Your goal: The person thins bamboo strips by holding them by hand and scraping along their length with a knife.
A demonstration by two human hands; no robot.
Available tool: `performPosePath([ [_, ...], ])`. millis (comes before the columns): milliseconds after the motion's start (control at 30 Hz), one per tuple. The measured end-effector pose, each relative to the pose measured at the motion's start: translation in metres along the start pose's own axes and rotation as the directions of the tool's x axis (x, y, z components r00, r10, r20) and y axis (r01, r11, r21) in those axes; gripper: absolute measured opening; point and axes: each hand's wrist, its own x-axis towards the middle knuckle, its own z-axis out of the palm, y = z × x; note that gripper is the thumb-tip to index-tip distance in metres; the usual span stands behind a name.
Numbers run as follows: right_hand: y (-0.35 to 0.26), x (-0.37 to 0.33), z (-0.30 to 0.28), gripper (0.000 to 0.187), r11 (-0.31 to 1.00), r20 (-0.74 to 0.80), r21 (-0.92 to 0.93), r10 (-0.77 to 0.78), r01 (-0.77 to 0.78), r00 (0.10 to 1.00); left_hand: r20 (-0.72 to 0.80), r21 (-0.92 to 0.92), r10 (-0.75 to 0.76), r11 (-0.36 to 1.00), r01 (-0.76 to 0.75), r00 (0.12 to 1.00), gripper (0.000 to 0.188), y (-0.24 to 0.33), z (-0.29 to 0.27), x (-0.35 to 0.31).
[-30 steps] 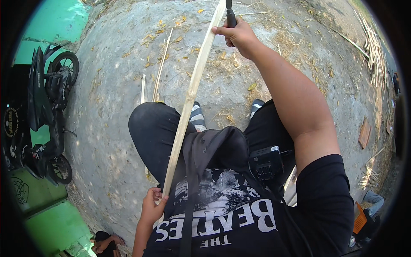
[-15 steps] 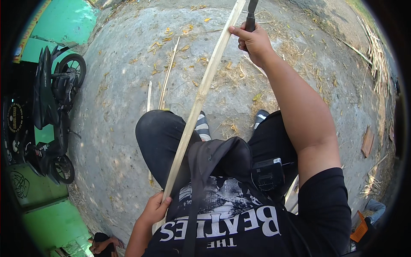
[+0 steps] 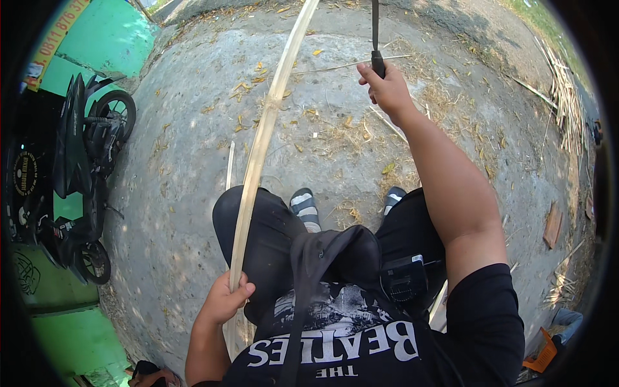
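Note:
My left hand [image 3: 225, 298] grips a long, pale bamboo strip [image 3: 261, 142] beside my left knee. The strip slants up past that knee and leaves the picture at the top; a node crosses its upper part. My right hand [image 3: 390, 93] is stretched out ahead, closed round the black handle of a knife [image 3: 378, 63]. The narrow dark blade points away from me, its tip cut off by the upper edge. A gap lies between the knife and the strip.
Thinner strips [image 3: 230, 168] lie on the concrete ground [image 3: 167, 213] near my left knee. Dry leaves and shavings [image 3: 354, 122] are scattered ahead. A motorcycle [image 3: 90, 161] stands at the left by a green wall [image 3: 64, 335]. A pile of split bamboo [image 3: 567, 97] lies far right, a brown wood piece [image 3: 552, 224] nearer.
The strip's far end has swung left, away from my right hand, which was touching it. My left hand has moved slightly forward, and my right hand with the knife has come slightly nearer.

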Motion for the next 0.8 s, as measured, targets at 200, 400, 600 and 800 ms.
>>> performPosePath([
  [200,-0.024,-0.042,0.035,0.038,0.855,0.418,-0.399,-0.154,0.332,0.896,0.014,-0.205,0.251,0.948,-0.243,0.968,0.027,0.08,0.026,0.077],
  [400,-0.032,-0.071,0.064,0.038,0.726,0.697,-0.363,-0.205,0.584,0.687,0.115,-0.057,0.213,0.977,-0.207,0.97,0.027,0.121,0.042,0.138],
  [600,-0.036,-0.077,0.072,0.04,0.635,0.754,-0.506,-0.001,0.583,0.656,0.197,-0.154,0.124,0.984,-0.094,0.973,0.029,0.11,0.052,0.172],
  [800,-0.046,-0.063,0.074,0.048,0.565,0.661,-0.672,0.166,0.479,0.731,0.126,-0.045,0.156,0.987,-0.152,0.98,0.03,0.11,0.054,0.177],
])
